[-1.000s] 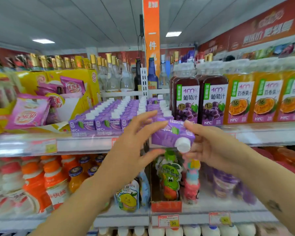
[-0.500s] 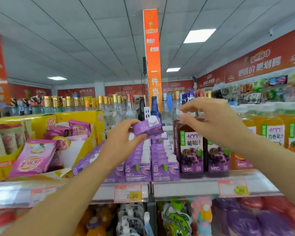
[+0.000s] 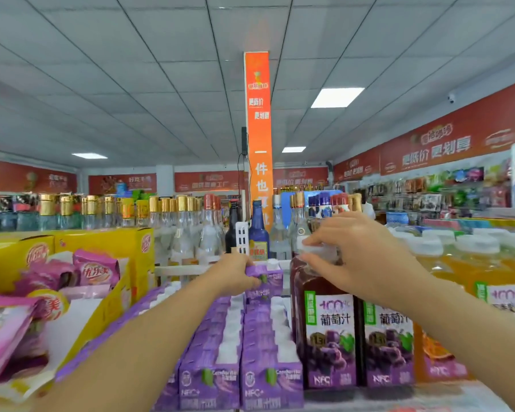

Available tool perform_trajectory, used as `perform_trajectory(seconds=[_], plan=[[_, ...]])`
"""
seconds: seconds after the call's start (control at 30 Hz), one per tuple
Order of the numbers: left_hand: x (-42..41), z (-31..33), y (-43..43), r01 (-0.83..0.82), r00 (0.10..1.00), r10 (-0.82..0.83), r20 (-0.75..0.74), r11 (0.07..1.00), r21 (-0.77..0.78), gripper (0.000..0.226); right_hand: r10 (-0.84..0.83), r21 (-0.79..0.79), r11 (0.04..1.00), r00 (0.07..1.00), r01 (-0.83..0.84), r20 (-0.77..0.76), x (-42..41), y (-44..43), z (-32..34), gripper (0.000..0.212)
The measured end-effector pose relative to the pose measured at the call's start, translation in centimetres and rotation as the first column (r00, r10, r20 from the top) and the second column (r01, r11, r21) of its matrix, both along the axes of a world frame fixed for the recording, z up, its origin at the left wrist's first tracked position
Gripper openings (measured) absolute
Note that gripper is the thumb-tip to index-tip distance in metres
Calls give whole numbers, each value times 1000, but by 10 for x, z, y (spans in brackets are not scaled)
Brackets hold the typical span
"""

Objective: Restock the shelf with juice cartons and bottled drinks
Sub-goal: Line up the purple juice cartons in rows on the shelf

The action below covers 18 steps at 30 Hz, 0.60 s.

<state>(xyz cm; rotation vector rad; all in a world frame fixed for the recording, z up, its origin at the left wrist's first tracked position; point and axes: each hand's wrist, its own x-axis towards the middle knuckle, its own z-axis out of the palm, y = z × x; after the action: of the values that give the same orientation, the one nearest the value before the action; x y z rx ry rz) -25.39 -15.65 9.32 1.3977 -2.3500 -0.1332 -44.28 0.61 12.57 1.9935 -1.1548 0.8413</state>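
My left hand (image 3: 232,276) grips a small purple juice carton (image 3: 266,281) with a white cap, holding it upright at the far end of the rows of purple cartons (image 3: 250,346) on the top shelf. My right hand (image 3: 360,257) curls round the white cap of a dark grape juice bottle (image 3: 324,331) at the front right of those rows. A second grape juice bottle (image 3: 387,346) stands beside it, partly hidden by my right forearm.
Orange juice bottles (image 3: 497,281) line the shelf to the right. Yellow boxes holding pink snack packets (image 3: 95,272) sit at the left. Clear gold-capped bottles (image 3: 167,227) and a blue bottle (image 3: 257,230) stand behind. An orange pillar (image 3: 259,129) rises beyond.
My left hand carried the purple carton up from shelf-front height and away to the back of the carton rows. My right hand let go of it and took hold of the grape bottle's cap.
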Motion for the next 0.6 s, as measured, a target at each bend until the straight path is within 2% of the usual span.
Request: perform_trajectory(seconds=[0.13,0.23,0.5,0.6], plan=[[-3,-5,-14,62,992,-76,105,989,134,33,18,-6,1000,999,-18,27,-1,-2,-6,38],[-3,-4,-15,108,974,-149,171,968,225,42,30,-26,999,999,-29,41,-1,-2,-6,38],[-13,16,-14,59,893,-171,417,962,268,45,31,-46,999,997,-28,70,0,-1,-7,30],[-20,22,-20,-7,820,-145,554,965,264,42,41,-56,998,996,-36,74,-1,-2,-7,34]])
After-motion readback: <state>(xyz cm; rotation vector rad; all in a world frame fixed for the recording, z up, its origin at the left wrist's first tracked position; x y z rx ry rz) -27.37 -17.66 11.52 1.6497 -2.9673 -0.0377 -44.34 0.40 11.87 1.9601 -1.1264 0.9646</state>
